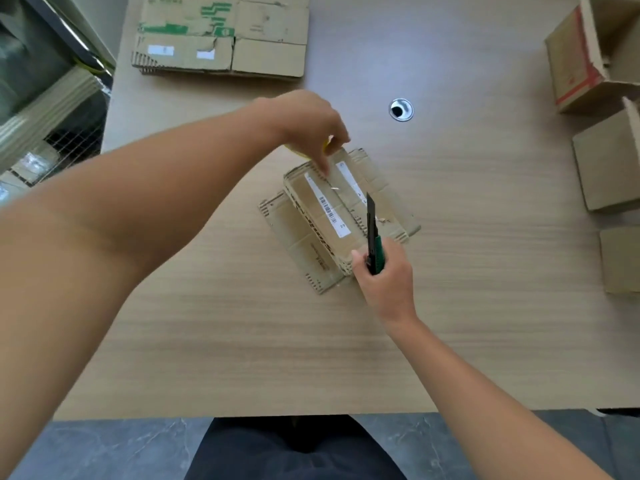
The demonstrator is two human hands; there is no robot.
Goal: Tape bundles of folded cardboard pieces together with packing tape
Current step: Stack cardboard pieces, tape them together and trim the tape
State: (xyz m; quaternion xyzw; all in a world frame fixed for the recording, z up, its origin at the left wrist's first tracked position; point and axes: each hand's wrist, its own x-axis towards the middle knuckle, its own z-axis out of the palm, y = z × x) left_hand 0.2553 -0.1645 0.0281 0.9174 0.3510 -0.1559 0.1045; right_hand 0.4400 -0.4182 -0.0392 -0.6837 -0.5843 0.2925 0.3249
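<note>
On the desk [450, 323], the light, stiff cardboard bundle [332, 216] lies pinned at its far edge by the left hand [308, 123], its grip closed on something yellow, probably the tape; the right hand [384, 275] clasps a utility knife [373, 237].

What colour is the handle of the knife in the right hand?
Green, with a black blade slide; the knife shows best in the head view.

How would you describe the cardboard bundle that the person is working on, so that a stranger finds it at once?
Start from the light wood-grain table and look at its middle, between the two hands. The small bundle of folded brown cardboard lies there at a slant. Unlike the larger flat green-printed cardboard stack at the far edge, it bears long white barcode labels, and the green-handled utility knife in the right hand reaches over it.
</note>
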